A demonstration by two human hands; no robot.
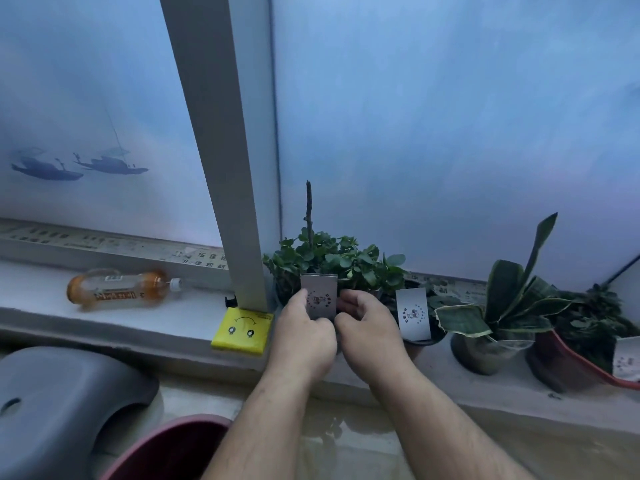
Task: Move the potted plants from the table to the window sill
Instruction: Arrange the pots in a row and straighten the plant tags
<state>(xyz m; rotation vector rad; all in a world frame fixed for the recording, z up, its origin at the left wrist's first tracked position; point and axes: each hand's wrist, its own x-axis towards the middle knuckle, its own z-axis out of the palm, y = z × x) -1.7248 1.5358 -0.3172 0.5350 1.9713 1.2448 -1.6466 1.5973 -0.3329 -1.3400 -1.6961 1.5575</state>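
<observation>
On window sill (145, 327), beside grey window post (221, 168): leafy potted plant (329, 261) set down, pot hidden behind hands. Grey label card (319, 299) in front of plant pinched at both lower edges by left hand (304, 332) and right hand (369, 329), fingers closed on card. To right, three more potted plants along sill. To left, bottle (121, 289) lying on side; yellow packet (242, 330) at post base.

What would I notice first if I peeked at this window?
Two bare hands, the left hand and right hand, meet at the middle of the grey window sill, around a small grey card in front of a leafy green potted plant. Further left lies an orange plastic bottle on its side.
</observation>
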